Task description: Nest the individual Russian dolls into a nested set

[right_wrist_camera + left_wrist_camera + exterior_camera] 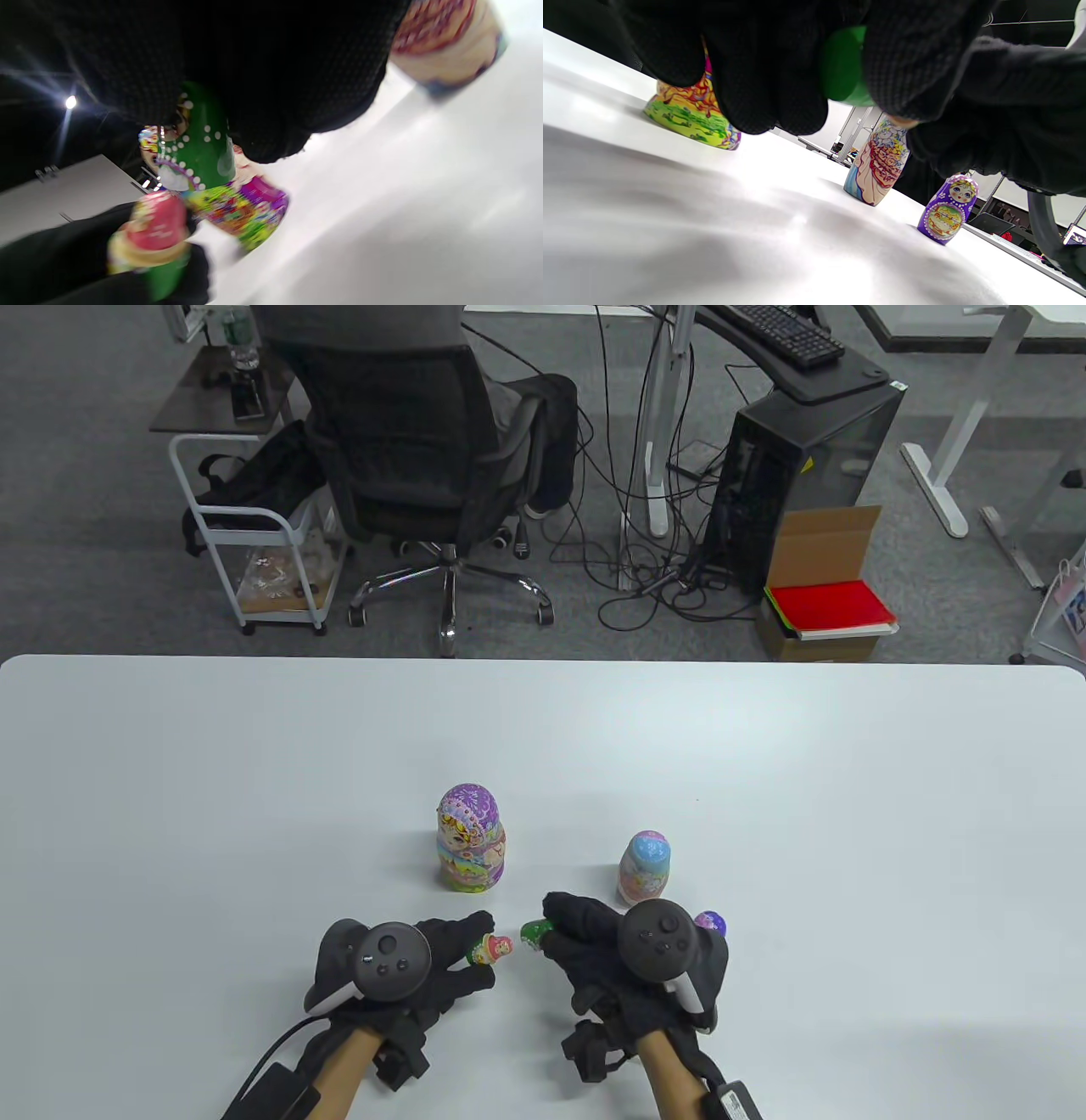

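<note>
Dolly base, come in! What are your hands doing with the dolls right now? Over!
Left hand pinches the tiny red doll. Right hand grips a green doll piece. Big purple doll, pink-blue doll, small purple doll stand waiting. Nothing between the hands.

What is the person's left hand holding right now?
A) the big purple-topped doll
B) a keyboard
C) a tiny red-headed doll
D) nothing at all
C: in the table view the left hand pinches a tiny red-headed doll at its fingertips, while the big purple-topped doll stands untouched on the table beyond it.
</note>
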A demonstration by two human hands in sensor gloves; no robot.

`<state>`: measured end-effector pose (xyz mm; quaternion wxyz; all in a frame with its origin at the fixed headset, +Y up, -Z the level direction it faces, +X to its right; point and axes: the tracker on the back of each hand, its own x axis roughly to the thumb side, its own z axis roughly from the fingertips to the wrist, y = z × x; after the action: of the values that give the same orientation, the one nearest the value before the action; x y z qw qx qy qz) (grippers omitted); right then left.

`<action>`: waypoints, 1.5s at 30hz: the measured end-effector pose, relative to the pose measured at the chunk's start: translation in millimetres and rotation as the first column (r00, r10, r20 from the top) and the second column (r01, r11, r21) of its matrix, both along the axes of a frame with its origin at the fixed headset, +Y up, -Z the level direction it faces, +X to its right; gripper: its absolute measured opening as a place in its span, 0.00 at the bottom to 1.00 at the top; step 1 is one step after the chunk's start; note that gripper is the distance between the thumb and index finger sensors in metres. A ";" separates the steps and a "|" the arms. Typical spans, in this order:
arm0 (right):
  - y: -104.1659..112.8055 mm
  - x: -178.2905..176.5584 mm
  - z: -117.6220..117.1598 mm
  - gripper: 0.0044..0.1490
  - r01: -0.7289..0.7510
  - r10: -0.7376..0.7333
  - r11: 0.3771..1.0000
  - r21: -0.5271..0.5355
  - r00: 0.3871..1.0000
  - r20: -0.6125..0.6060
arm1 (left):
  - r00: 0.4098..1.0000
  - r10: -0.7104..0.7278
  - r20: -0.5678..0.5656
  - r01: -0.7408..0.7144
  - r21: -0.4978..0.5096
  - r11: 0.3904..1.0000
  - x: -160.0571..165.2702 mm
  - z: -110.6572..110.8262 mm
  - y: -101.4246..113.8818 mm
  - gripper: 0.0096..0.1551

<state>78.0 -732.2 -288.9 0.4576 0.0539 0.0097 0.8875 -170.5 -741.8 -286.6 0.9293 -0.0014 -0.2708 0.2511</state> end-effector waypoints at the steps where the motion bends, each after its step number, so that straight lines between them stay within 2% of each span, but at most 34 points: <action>1: -1.3 -2.1 -0.1 0.31 0.015 -0.015 1.000 -0.012 1.000 -0.021 | 1.000 0.008 0.000 -0.008 0.003 1.000 0.8 0.3 0.2 0.41; 8: -5.0 -10.8 2.5 0.31 0.019 -0.019 1.000 -0.009 0.999 -0.043 | 1.000 0.008 0.005 -0.008 0.034 0.999 3.6 2.9 3.1 0.41; 16: -9.4 -11.7 2.7 0.31 0.087 -0.088 0.995 -0.039 0.996 -0.020 | 1.000 0.029 0.008 -0.029 0.019 0.999 3.0 2.1 3.2 0.40; 24: -10.9 -14.7 1.9 0.31 0.068 -0.073 0.996 -0.064 0.995 -0.072 | 1.000 0.013 0.019 -0.013 0.036 0.999 3.6 3.7 3.7 0.40; 27: -8.3 -13.6 1.3 0.31 0.050 -0.053 0.998 -0.043 0.995 -0.083 | 0.999 0.015 0.036 -0.017 0.042 0.999 5.2 5.6 6.8 0.40; 31: -7.9 -6.4 -1.5 0.31 0.139 -0.144 0.988 -0.071 0.987 -0.067 | 0.999 0.030 0.037 -0.034 0.119 0.992 10.4 11.9 15.0 0.39; 34: -7.5 -3.8 -2.9 0.31 0.153 -0.158 0.985 -0.078 0.985 -0.069 | 0.999 0.032 0.030 -0.036 0.171 0.985 12.5 15.2 16.6 0.39; 39: -11.8 -7.2 -3.0 0.31 0.135 -0.141 0.987 -0.090 0.988 -0.060 | 1.000 0.000 0.029 -0.006 0.194 0.981 11.0 15.0 14.4 0.39; 45: -12.4 -7.8 -2.5 0.31 0.140 -0.147 0.986 -0.094 0.987 -0.064 | 1.000 0.002 0.029 -0.007 0.171 0.985 10.4 13.4 13.2 0.39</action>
<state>70.2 -744.6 -291.5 0.5216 0.0653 0.0615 0.8485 -160.1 -728.6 -273.1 0.9214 0.0757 -0.3047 0.2291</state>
